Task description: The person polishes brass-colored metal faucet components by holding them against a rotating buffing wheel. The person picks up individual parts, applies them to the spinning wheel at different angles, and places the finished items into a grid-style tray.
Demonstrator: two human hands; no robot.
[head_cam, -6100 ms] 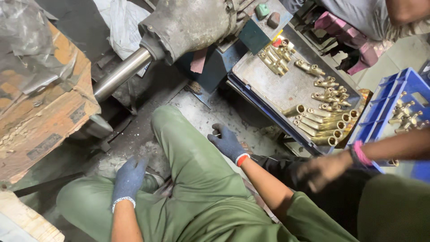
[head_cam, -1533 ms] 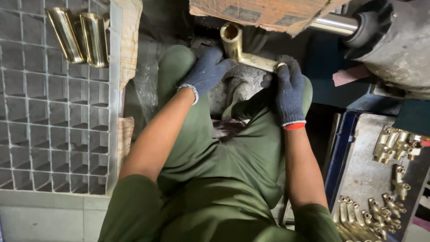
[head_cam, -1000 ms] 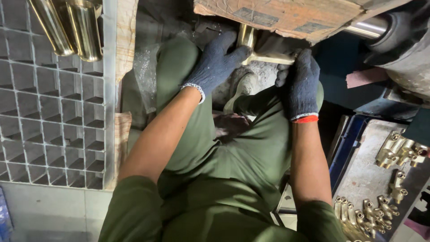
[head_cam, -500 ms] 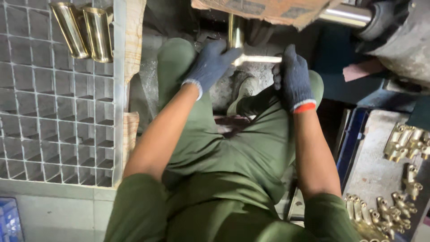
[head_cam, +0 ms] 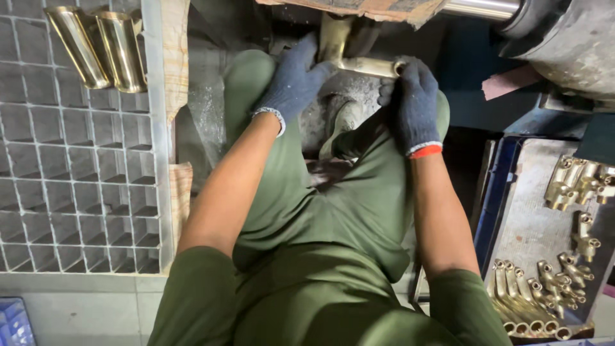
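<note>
Cramped workshop floor (head_cam: 211, 122), dusty, under a grey machine body (head_cam: 570, 38). Brass fitting (head_cam: 359, 61) just below torn cardboard edge (head_cam: 359, 8), between both gloved hands. Left hand (head_cam: 295, 80) closed on fitting's left side; right hand (head_cam: 413, 102) closed on its right end. Left of fitting: grid crate (head_cam: 77, 186) with two brass tubes (head_cam: 96, 45). Right and below: metal tray (head_cam: 532, 224) of brass parts (head_cam: 544, 295).

wooden block (head_cam: 359, 8) overhead, knees flanking, narrow gap
</note>
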